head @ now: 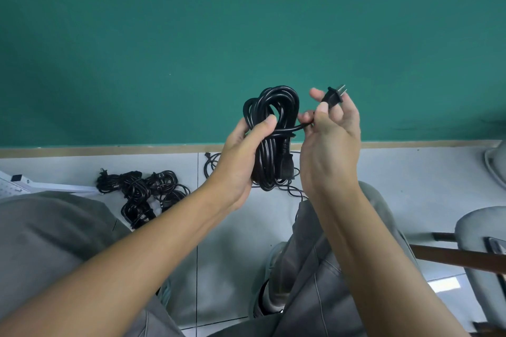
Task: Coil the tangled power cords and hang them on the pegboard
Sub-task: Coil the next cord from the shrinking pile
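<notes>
You see the black coiled power cord with a smooth, glossy plastic jacket. Its black plug looks matt, with two shiny metal prongs. The green wall is matt; the pale tiled floor is smooth, slightly shiny. Your grey trousers are soft cloth.

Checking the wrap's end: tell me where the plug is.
Head view, right of centre: the plug is pinched in the right hand, beside the coiled cord.

Even, soft indoor light, with only faint shadows. A bright glare patch on the floor near right. Edges bow; near forearms blur slightly.
</notes>
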The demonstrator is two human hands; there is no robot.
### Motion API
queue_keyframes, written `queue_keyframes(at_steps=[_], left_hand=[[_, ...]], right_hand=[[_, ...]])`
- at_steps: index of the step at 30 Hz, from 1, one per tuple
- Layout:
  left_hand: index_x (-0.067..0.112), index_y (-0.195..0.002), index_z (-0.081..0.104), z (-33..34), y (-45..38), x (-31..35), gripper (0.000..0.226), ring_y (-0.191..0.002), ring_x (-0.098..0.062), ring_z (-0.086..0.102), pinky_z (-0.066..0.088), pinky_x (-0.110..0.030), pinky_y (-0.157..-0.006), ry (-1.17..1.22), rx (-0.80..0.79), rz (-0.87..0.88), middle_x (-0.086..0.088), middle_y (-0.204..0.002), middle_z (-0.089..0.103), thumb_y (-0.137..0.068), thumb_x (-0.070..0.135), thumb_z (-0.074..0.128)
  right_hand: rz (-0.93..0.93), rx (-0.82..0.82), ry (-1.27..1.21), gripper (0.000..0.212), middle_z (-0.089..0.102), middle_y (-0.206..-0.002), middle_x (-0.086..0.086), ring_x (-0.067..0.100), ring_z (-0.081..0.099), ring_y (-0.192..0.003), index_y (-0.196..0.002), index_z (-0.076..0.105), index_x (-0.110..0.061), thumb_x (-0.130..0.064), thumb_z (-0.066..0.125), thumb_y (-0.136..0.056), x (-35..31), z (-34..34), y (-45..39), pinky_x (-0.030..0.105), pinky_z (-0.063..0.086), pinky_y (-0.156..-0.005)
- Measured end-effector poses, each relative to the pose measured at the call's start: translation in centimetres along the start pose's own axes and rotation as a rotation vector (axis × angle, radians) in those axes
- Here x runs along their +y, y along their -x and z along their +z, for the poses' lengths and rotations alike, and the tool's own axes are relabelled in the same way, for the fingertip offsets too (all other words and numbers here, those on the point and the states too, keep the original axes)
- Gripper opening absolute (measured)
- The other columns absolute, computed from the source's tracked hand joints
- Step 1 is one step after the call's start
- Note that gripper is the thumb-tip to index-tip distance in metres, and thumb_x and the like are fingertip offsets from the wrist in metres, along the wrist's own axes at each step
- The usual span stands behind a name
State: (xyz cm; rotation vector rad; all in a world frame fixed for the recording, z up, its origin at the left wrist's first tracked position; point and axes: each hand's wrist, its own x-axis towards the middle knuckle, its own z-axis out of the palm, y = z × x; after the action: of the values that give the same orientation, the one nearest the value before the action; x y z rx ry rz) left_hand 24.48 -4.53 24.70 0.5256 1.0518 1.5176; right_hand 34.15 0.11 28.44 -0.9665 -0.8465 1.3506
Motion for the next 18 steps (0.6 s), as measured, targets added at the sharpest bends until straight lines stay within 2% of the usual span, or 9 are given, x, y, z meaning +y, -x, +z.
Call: queue_keyframes(at_steps=[2, 4, 6, 9, 11, 13, 16, 18], left_hand=[[0.016, -0.13, 0.065, 0.2, 0.1, -0.2, 0.033, -0.097, -0.019, 0.069, 0.058, -0.035, -0.072, 0.012, 0.003, 0.008, -0.014, -0.124, 0.071, -0.1, 0.031, 0.064], [0.019, -0.125, 0.067, 0.3, 0.1, -0.5, 0.029, -0.101, -0.026, 0.069, 0.059, -0.036, -0.074, -0.003, 0.014, 0.036, -0.019, -0.124, 0.068, -0.099, 0.032, 0.066], [0.021, -0.121, 0.068, 0.4, 0.2, -1.0, 0.025, -0.112, -0.036, 0.067, 0.061, -0.04, -0.083, -0.031, 0.021, 0.07, -0.025, -0.129, 0.063, -0.098, 0.032, 0.069], [0.025, -0.11, 0.07, 0.4, 0.4, -1.4, 0.019, -0.108, -0.03, 0.067, 0.057, -0.05, -0.098, -0.055, 0.04, 0.096, -0.025, -0.125, 0.063, -0.095, 0.035, 0.072], [0.025, -0.109, 0.07, 0.5, 0.5, -1.5, 0.015, -0.105, -0.024, 0.067, 0.052, -0.053, -0.103, -0.066, 0.053, 0.097, -0.021, -0.121, 0.067, -0.095, 0.033, 0.072], [0.022, -0.112, 0.069, 0.7, 0.5, -1.7, 0.016, -0.106, -0.028, 0.069, 0.053, -0.053, -0.101, -0.05, 0.074, 0.085, -0.018, -0.12, 0.07, -0.098, 0.029, 0.07], [0.021, -0.115, 0.068, 1.0, 0.6, -1.8, 0.02, -0.099, -0.028, 0.071, 0.058, -0.047, -0.088, -0.01, 0.119, 0.058, -0.017, -0.119, 0.072, -0.098, 0.03, 0.069], [0.02, -0.115, 0.067, 1.0, 0.6, -1.8, 0.021, -0.092, -0.024, 0.071, 0.059, -0.04, -0.078, 0.006, 0.15, 0.04, -0.017, -0.115, 0.073, -0.097, 0.031, 0.07]], right_hand=[[-0.036, 0.042, 0.076, 0.029, 0.068, -0.124, 0.0, 0.009, 0.059, -0.075, -0.132, 0.044, -0.011, 0.0, 0.047, -0.105, 0.3, 0.1, 0.2, 0.03, 0.051, -0.099], [-0.058, 0.138, 0.147, 0.026, 0.071, -0.122, 0.001, 0.007, 0.068, -0.085, -0.127, 0.048, -0.012, -0.008, 0.057, -0.103, 0.7, 0.1, 0.3, 0.03, 0.052, -0.102], [-0.088, 0.202, 0.218, 0.03, 0.072, -0.115, 0.001, 0.005, 0.07, -0.091, -0.127, 0.054, -0.014, -0.016, 0.066, -0.099, 1.0, -0.1, 0.4, 0.023, 0.052, -0.093], [-0.124, 0.167, 0.351, 0.041, 0.069, -0.108, -0.008, -0.001, 0.065, -0.086, -0.135, 0.058, -0.018, -0.016, 0.07, -0.096, 1.4, -0.3, 0.5, 0.011, 0.048, -0.078], [-0.166, 0.145, 0.41, 0.036, 0.072, -0.102, -0.01, 0.004, 0.068, -0.09, -0.132, 0.064, -0.018, -0.012, 0.068, -0.097, 1.4, -0.5, 0.6, 0.016, 0.052, -0.083], [-0.223, 0.155, 0.439, 0.027, 0.076, -0.099, -0.008, 0.01, 0.071, -0.092, -0.124, 0.067, -0.019, -0.01, 0.066, -0.098, 1.3, -0.6, 0.9, 0.029, 0.056, -0.091], [-0.269, 0.165, 0.421, 0.024, 0.078, -0.103, -0.009, 0.016, 0.073, -0.099, -0.114, 0.06, -0.024, -0.007, 0.064, -0.098, 1.6, -0.8, 1.7, 0.043, 0.055, -0.097], [-0.302, 0.144, 0.424, 0.023, 0.077, -0.107, -0.005, 0.012, 0.072, -0.103, -0.11, 0.061, -0.023, -0.003, 0.062, -0.099, 2.0, -1.1, 2.1, 0.045, 0.056, -0.096]])
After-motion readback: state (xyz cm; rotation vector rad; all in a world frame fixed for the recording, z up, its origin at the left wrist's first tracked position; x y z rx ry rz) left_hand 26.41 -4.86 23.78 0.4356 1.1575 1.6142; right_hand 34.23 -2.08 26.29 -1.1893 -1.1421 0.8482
